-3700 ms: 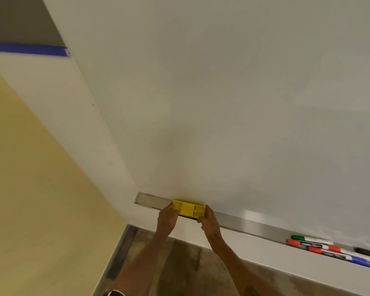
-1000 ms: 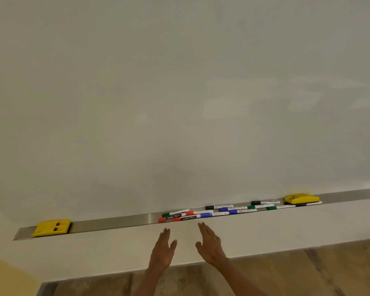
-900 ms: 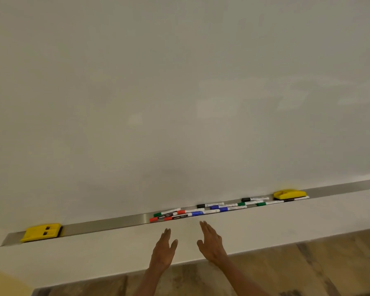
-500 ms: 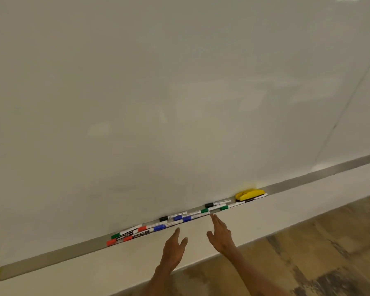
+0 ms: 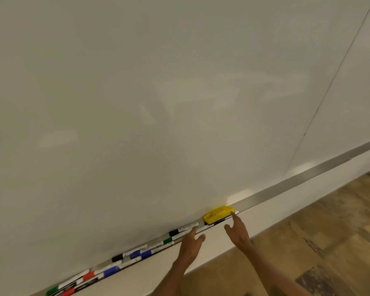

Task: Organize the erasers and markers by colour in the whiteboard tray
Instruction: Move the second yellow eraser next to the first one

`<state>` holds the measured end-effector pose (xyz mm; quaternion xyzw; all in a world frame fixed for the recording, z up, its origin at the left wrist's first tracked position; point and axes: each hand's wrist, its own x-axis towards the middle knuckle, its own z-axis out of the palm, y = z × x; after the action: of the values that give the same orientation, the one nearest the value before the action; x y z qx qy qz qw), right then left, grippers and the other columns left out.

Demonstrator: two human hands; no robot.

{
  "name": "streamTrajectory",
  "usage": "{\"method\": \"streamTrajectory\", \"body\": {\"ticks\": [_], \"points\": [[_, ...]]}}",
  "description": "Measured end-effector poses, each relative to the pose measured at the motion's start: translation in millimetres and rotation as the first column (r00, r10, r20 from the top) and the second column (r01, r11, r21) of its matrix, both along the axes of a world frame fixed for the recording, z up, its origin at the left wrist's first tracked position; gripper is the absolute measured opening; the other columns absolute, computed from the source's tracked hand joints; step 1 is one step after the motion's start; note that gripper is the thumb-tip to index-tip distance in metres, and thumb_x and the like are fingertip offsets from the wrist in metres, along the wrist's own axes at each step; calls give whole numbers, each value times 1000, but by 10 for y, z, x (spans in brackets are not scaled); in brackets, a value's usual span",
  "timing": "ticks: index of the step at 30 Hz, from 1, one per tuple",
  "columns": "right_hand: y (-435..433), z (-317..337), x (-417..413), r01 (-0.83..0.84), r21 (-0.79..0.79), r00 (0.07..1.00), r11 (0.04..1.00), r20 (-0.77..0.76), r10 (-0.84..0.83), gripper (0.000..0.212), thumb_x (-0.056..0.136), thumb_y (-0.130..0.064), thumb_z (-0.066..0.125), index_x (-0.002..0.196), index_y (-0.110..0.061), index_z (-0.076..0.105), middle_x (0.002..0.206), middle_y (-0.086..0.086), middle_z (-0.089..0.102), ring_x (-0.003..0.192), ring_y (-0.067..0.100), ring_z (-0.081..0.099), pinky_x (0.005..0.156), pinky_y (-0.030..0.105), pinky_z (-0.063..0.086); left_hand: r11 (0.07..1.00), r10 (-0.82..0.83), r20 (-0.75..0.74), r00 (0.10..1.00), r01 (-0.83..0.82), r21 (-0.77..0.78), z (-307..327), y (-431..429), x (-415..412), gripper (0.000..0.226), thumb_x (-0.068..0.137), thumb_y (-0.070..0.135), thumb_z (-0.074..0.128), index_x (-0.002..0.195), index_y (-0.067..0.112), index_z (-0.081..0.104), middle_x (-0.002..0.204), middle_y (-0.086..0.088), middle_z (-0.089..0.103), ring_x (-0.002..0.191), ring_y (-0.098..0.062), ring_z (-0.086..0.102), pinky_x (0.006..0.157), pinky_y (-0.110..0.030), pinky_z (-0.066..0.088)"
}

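View is now shifted right along the tray; first eraser, parked at the left end, is out of frame. Second yellow eraser is reached by the right hand, fingers loose, nothing gripped. Left hand is empty by the mixed markers. Sorting is not started.

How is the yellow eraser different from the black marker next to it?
The yellow eraser is a chunky block, while the black marker is a thin stick. The eraser is yellow on top with a dark underside; the marker is white with a black cap. The right hand has a fingertip at the eraser's end; the left hand reaches toward the marker. Both lie in the metal tray under the whiteboard.
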<state>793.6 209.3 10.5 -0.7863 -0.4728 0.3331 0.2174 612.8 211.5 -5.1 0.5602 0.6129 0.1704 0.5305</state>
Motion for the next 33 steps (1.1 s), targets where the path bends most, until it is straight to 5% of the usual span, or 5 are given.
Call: {"method": "streamTrajectory", "body": {"ticks": [7, 11, 16, 22, 33], "points": [[416, -81, 380, 76, -5, 992, 997, -96, -76, 59, 97, -9, 52, 150, -6, 27, 157, 15, 31, 143, 33, 34, 118, 44, 31, 987, 105, 104, 989, -92, -129, -104, 403, 447, 53, 94, 21, 52, 146, 12, 41, 148, -10, 46, 132, -26, 47, 101, -29, 38], [584, -197, 449, 81, -38, 989, 996, -118, -85, 58, 96, -7, 52, 149, -6, 28, 154, 18, 35, 140, 36, 38, 116, 44, 33, 963, 199, 181, 963, -158, -219, -220, 573, 572, 21, 88, 4, 51, 106, 11, 61, 110, -16, 62, 90, -24, 53, 83, -32, 42], [778, -324, 457, 86, -87, 987, 992, -132, -97, 52, 97, -5, 46, 147, -3, 33, 146, 22, 45, 134, 38, 45, 111, 47, 39, 940, 247, 175, 953, -193, -280, -279, 745, 636, 16, 86, -3, 48, 86, 10, 57, 76, -2, 48, 70, -16, 43, 74, -32, 37], [915, -407, 492, 83, -101, 983, 991, -154, -98, 48, 97, -8, 46, 144, -4, 38, 144, 21, 49, 132, 38, 46, 112, 50, 40, 927, 261, 154, 953, -203, -315, -367, 908, 712, 30, 93, -2, 43, 117, -5, 61, 107, -15, 58, 96, -31, 56, 74, -29, 46], [913, -549, 369, 154, -54, 974, 987, -161, -161, 49, 99, -20, 47, 146, -8, 38, 150, 20, 42, 137, 40, 39, 115, 55, 32, 854, 440, 272, 856, -306, -420, -316, 935, 661, 14, 91, -4, 45, 98, 1, 57, 107, -14, 53, 101, -26, 51, 79, -31, 48]]}}
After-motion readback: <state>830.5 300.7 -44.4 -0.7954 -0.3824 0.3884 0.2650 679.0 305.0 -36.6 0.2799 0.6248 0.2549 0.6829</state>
